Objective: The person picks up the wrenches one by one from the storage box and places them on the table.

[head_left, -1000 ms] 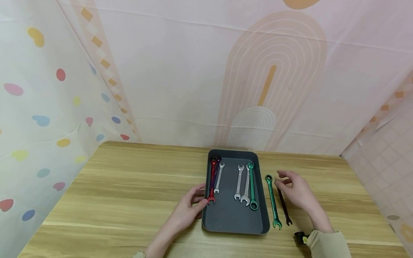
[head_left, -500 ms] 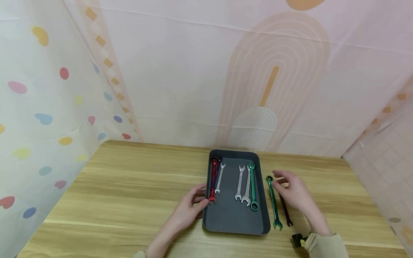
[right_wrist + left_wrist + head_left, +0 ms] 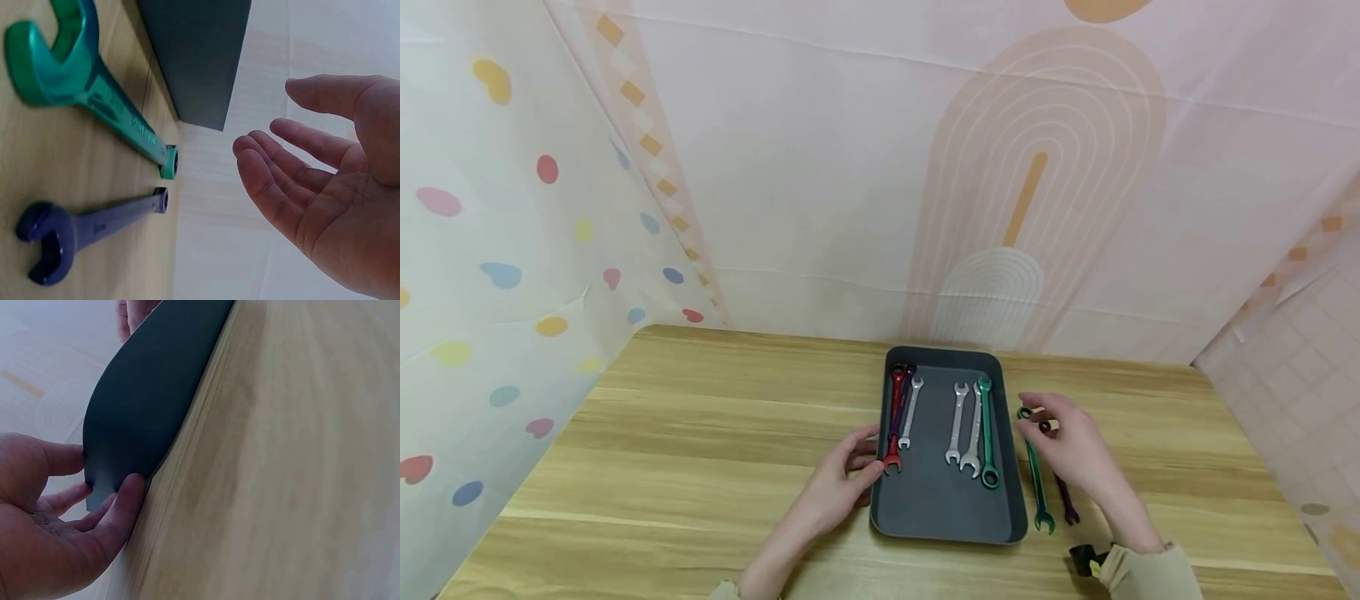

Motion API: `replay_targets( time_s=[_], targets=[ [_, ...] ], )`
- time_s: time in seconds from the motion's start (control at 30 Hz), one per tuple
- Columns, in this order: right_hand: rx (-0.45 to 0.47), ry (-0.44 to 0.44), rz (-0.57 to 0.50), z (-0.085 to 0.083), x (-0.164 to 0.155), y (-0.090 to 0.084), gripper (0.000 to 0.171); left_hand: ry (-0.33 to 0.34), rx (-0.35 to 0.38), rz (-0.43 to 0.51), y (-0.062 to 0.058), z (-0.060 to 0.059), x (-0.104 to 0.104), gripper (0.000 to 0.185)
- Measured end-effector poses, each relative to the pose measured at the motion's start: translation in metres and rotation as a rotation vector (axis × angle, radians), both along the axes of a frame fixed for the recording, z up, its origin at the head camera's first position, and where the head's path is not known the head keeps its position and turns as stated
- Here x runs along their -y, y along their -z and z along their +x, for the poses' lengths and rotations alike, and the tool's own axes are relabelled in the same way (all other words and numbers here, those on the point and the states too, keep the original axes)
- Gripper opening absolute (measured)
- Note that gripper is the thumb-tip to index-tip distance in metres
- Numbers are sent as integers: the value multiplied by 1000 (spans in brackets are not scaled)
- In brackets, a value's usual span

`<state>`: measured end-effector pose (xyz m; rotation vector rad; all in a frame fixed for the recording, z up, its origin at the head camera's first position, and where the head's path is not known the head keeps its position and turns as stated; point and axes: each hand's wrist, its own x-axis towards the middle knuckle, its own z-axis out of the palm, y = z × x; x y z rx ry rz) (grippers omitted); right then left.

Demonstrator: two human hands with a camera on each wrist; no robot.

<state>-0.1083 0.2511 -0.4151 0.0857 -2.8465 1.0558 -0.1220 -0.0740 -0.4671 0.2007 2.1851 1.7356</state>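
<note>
R hand (image 3: 1071,454) has slid left since earlier frame, fingers loose, holding nothing, over green wrench (image 3: 1034,475) on table just right of tray (image 3: 942,521), L hand (image 3: 838,487) pinching tray edge; wrench prob heavy, stiff, slick—grab mid-shaft.

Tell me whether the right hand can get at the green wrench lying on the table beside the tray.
Probably yes. The right hand hovers open just above the green wrench, which lies bare on the table between the tray and a purple wrench; nothing covers it.
</note>
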Motion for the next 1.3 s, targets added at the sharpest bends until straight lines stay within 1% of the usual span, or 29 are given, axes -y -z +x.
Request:
replay_targets(
  time_s=[0.23, 0.5, 0.77, 0.93, 1.0, 1.1, 1.2, 1.3],
  targets=[
    [-25, -2, 16, 3, 12, -4, 37, 5, 2, 4, -1, 1, 2, 50],
    [-65, -43, 14, 0, 31, -10, 36, -15, 26, 2, -2, 2, 5, 50],
    [-78, -54, 32, -1, 45, -5, 37, -26, 34, -4, -2, 3, 4, 50],
    [-59, -61, 26, 2, 52, -4, 39, -7, 16, 5, -2, 3, 2, 51],
    [-34, -52, 23, 3, 55, -5, 39, 7, 9, 12, -1, 2, 1, 51],
    [3, -47, 37, 3, 58, -8, 40, 16, 17, 23, 0, 3, -1, 51],
    [18, -55, 42, -2, 62, -13, 41, 15, 27, 24, 1, 3, -1, 52],
    [19, -55, 41, -12, 67, -17, 44, 12, 27, 20, 2, 2, -1, 52]
  ],
)
